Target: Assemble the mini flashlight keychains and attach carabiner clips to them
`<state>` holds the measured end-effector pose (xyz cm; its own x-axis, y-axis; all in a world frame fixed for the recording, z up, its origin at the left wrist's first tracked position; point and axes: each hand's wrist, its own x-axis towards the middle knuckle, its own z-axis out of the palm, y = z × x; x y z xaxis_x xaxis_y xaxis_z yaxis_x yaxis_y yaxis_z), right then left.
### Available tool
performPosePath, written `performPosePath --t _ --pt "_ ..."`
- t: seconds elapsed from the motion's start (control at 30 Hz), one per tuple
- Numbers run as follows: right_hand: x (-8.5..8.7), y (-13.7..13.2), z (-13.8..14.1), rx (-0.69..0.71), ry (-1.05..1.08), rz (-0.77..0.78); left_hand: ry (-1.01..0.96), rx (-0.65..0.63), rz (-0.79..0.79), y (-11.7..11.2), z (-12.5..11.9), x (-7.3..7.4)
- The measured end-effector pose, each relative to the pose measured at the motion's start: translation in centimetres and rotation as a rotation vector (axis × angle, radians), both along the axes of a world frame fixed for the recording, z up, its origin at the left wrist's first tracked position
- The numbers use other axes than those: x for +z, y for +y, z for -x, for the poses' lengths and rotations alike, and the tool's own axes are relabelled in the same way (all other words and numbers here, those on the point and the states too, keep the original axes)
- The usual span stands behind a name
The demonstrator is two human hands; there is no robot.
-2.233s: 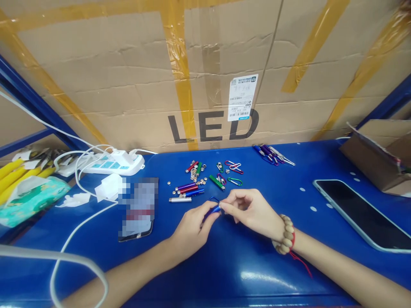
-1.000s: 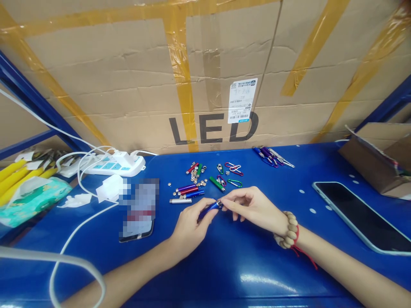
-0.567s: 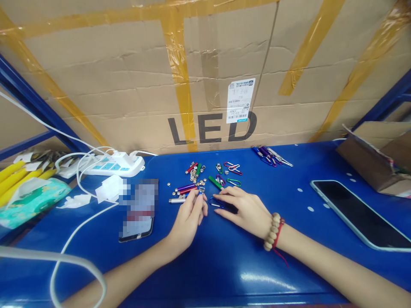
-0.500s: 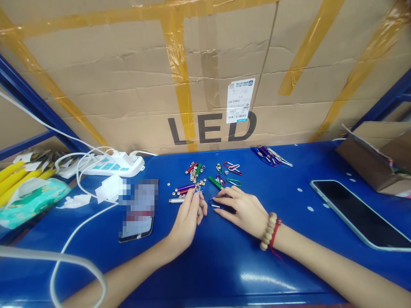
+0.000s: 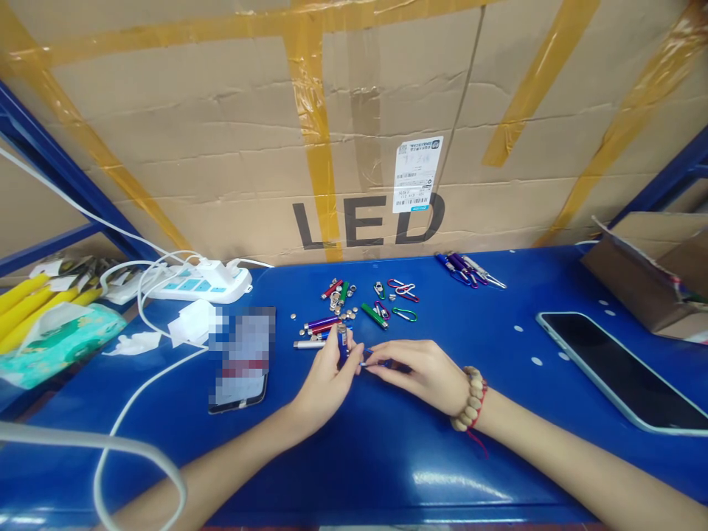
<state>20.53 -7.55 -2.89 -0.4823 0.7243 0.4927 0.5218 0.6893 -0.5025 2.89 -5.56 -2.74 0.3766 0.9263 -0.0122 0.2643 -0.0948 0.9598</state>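
My left hand [image 5: 326, 380] is closed around a small blue flashlight tube [image 5: 342, 339], whose silver end points up. Beside it, my right hand [image 5: 423, 369] pinches a blue carabiner [image 5: 367, 357] close to the left fingertips; whether carabiner and tube touch I cannot tell. Just beyond the hands lie a green tube [image 5: 375, 316], a purple tube [image 5: 321, 324] and a silver tube [image 5: 308, 344]. Small button cells [image 5: 335, 301] are scattered behind them, near a red tube [image 5: 330, 287]. A green carabiner [image 5: 405, 315] and several others sit to the right of the tubes.
Finished-looking flashlights with clips [image 5: 462, 268] lie at the back right. A phone [image 5: 243, 361] is at left, another phone [image 5: 619, 369] at right. A power strip [image 5: 232, 286] with white cables [image 5: 113, 420] stands at left; an open carton [image 5: 636, 276] stands at right.
My left hand has turned the blue tube more upright into view. My right hand has brought the blue carabiner up beside it, moving away from the green tube.
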Motion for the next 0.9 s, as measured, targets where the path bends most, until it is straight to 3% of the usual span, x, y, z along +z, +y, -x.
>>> performPosePath --t 0.13,0.33,0.57,0.9 --pt "0.37 -0.2 0.25 -0.087 -0.066 0.053 0.05 -0.005 -0.104 -0.02 -0.03 0.34" --pt "0.37 -0.17 0.46 -0.032 -0.287 -0.054 0.163 -0.052 -0.267 -0.1 0.14 0.4" --pt "0.44 -0.34 0.71 -0.064 -0.291 -0.117 0.24 -0.052 -0.276 -0.25 0.39 0.02" --pt "0.58 -0.45 0.6 -0.154 -0.217 -0.196 0.193 -0.048 -0.243 -0.57 0.38 0.04"
